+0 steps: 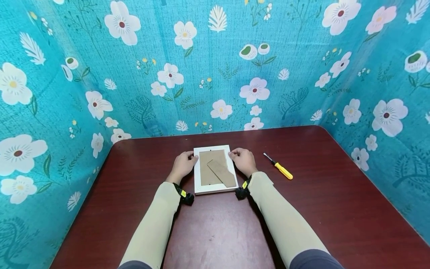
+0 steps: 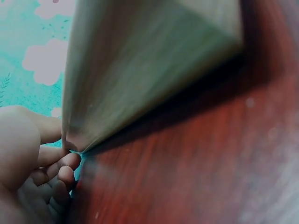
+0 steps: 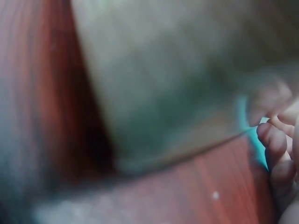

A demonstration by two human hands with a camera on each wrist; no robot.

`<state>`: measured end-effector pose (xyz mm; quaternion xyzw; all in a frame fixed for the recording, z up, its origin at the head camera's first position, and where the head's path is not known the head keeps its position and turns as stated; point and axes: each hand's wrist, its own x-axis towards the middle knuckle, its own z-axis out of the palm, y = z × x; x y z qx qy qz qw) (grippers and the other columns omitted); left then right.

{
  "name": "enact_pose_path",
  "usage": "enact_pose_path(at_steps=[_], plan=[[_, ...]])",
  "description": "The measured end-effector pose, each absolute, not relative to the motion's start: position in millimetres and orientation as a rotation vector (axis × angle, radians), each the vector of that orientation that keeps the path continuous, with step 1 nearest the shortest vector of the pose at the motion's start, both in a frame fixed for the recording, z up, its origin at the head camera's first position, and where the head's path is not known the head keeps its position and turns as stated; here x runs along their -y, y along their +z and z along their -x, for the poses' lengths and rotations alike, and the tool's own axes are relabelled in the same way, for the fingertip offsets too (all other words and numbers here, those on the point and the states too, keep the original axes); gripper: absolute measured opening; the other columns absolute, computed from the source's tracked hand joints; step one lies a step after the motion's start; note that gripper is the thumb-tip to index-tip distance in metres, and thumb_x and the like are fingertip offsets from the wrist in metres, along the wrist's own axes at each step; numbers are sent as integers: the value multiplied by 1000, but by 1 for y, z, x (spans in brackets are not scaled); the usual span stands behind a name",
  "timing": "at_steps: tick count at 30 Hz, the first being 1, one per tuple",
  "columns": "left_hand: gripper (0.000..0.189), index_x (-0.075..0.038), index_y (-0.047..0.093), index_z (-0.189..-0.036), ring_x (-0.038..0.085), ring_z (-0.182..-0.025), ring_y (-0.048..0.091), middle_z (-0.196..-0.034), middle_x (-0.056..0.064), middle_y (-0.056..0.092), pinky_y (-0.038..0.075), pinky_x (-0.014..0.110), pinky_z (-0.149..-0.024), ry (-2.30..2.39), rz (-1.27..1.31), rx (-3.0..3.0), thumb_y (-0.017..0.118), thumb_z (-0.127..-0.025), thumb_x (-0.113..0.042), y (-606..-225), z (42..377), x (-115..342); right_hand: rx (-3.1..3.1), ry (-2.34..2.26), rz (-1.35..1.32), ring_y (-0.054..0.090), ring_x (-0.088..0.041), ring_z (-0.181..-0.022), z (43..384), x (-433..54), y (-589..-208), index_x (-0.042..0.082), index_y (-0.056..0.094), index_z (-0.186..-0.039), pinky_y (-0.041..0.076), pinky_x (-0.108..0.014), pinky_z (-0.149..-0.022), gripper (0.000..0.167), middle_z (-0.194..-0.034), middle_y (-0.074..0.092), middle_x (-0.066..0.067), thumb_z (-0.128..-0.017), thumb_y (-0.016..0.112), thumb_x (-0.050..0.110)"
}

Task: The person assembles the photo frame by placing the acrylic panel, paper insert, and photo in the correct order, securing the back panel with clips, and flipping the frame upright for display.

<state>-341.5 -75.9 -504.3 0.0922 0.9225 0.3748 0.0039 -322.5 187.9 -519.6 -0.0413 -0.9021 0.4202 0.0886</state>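
Note:
A white picture frame (image 1: 197, 177) lies back side up between the two hands near the far side of the table. Its brown backing board (image 1: 205, 175) faces upward, with a slanted stand leg (image 1: 224, 175) flat across it. My left hand (image 1: 183, 164) grips the left edge by the upper corner, thumb and fingers pinching it. On the opposite edge my right hand (image 1: 244, 161) pinches the upper right side. Both wrist views are filled by the frame's side wall (image 2: 140, 70), blurred in the right wrist view, with curled fingers (image 3: 275, 144) at its far end.
A screwdriver (image 1: 283, 170) with a yellow handle lies to the right of the right hand. The dark red wooden table (image 1: 134, 194) has rounded far corners. Blue flowered cloth (image 1: 201, 74) hangs behind it and along both sides.

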Motion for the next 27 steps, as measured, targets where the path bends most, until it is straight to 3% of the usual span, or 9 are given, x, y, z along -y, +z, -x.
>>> enact_pose_path(at_steps=[6,15,27], plan=[[48,0,53,-137,24,-90,50,-107,10,58,40,40,-79,1140,-299,-2867,55,-101,-30,-508,334,78,2713,1268,140,55,-21,-75,316,-187,-524,16,71,-94,43,-37,-70,21,-80,65,2,-96,63,35],[47,-1,52,-139,22,-81,49,-94,6,54,37,38,-74,1138,-331,-2876,53,-102,-30,-509,337,75,2740,1354,86,62,-17,-68,317,-193,-518,13,71,-100,48,-36,-67,23,-83,66,-2,-97,62,33],[48,-3,51,-140,24,-85,50,-100,8,56,38,39,-76,1157,-306,-2875,53,-102,-31,-505,340,76,2766,1532,10,62,-20,-68,328,-199,-511,6,68,-109,51,-34,-56,26,-83,66,-7,-97,62,29]])
